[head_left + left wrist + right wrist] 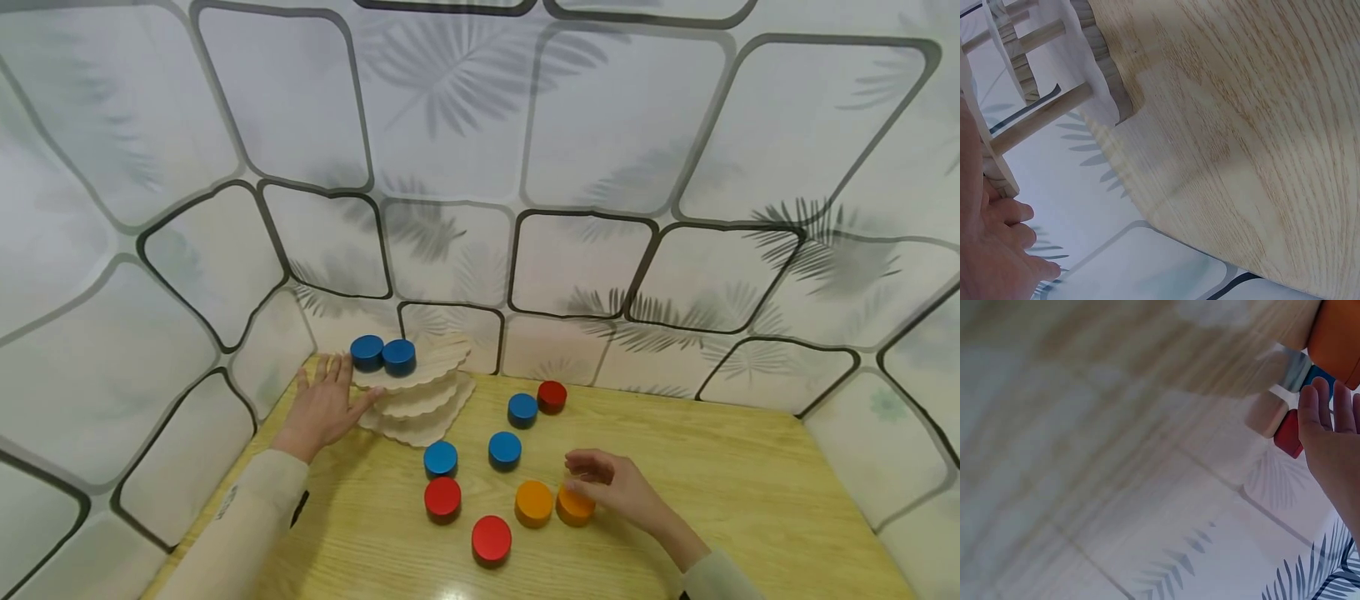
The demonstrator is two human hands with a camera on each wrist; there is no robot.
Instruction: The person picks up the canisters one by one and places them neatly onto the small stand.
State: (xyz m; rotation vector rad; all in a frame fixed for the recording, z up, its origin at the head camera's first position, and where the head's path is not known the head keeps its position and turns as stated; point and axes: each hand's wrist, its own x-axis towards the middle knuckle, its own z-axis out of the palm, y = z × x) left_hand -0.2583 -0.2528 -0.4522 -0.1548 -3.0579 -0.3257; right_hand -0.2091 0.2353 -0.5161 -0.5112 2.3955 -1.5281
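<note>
A three-tiered, scallop-edged wooden stand (pixel 438 362) is at the back left, two blue discs (pixel 367 353) on its top tier. My left hand (pixel 322 408) rests against that tier's left edge, fingers straight and thumb spread along the front. In the left wrist view, the fingers (pixel 1013 237) show beside the tier's edge. My right hand (pixel 618 487) hovers at the right orange disc (pixel 576 507), its thumb overlapping the disc's top in the head view. Contact is uncertain. In the right wrist view, its loosely bent fingers (pixel 1316 409) show below an orange disc (pixel 1338 340), not wrapped round it.
Left of the right hand stands another orange disc (pixel 533 504). Nearby on the wooden table (pixel 675 442) are blue discs (pixel 505 451) and red discs (pixel 491 540), with a darker red one (pixel 552 397) farther back. Patterned walls (pixel 585 267) enclose the table's back and sides.
</note>
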